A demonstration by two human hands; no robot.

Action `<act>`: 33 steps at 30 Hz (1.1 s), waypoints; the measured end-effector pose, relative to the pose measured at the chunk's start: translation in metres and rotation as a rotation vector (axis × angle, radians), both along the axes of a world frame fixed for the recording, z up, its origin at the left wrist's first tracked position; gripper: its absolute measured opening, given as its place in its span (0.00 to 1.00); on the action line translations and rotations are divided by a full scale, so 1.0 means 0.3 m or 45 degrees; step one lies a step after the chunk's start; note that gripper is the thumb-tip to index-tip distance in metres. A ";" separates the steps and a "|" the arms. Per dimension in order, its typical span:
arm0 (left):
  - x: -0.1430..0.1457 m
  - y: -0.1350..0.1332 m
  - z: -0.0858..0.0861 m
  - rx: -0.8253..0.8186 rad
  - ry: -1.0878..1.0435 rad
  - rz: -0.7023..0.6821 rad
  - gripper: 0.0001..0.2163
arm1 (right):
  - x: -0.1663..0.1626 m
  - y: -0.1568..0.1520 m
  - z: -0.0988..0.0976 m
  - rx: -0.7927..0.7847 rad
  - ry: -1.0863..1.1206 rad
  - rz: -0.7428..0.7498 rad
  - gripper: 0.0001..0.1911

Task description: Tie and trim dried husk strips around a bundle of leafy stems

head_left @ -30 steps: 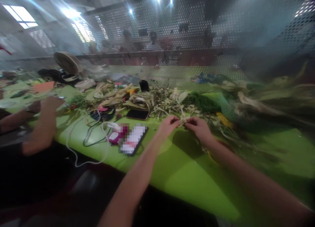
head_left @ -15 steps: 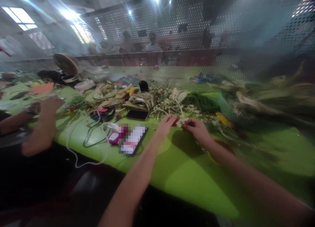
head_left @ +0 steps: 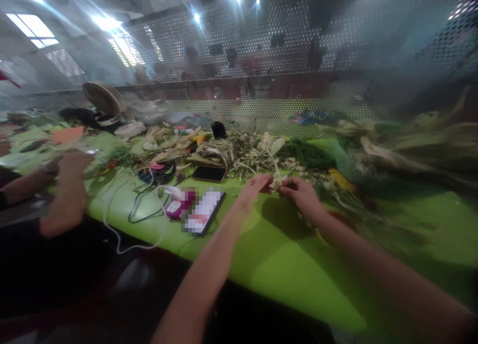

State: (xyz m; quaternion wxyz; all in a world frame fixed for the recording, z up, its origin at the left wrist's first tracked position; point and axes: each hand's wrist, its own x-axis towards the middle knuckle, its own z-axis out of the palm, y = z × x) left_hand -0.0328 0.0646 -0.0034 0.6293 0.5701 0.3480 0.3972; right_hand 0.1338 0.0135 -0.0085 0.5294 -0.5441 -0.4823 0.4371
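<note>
Between my two hands is a small pale flower (head_left: 277, 182) that looks made of dried husk, its stem pointing up and away. My left hand (head_left: 254, 188) pinches it from the left side, fingers closed. From the right, my right hand (head_left: 301, 196) grips its edge between thumb and fingers. Just behind lies a heap of pale husk flowers and stems (head_left: 251, 152) on the green table (head_left: 276, 269). Fine detail at the fingertips is blurred.
Left of my forearm lie a lit phone (head_left: 206, 212), a magenta device (head_left: 178, 206), a dark phone (head_left: 209, 173) and a white cable (head_left: 112, 234). Green netting (head_left: 309, 154) and husks (head_left: 392, 155) are at right. A co-worker's arm (head_left: 69, 194) rests at left; a perforated metal screen (head_left: 239, 50) stands behind.
My hands stay around the flower with only slight finger movement. The co-worker's arms at left have shifted a little. The view has moved slightly.
</note>
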 end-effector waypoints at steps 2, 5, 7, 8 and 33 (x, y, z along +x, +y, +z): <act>0.003 0.001 0.001 0.033 0.029 -0.022 0.21 | 0.000 0.001 0.001 0.001 -0.020 0.006 0.18; 0.004 0.007 -0.007 0.067 0.073 -0.023 0.19 | -0.001 0.000 0.001 0.007 -0.003 0.025 0.17; 0.005 0.012 -0.017 0.086 0.111 -0.002 0.19 | -0.002 -0.001 -0.001 0.018 0.038 0.027 0.17; 0.006 0.014 -0.022 0.105 0.128 0.009 0.19 | -0.003 -0.001 -0.002 0.021 0.049 0.028 0.17; 0.006 0.011 -0.028 0.297 0.288 0.077 0.13 | 0.019 0.022 -0.051 0.169 -0.278 0.075 0.09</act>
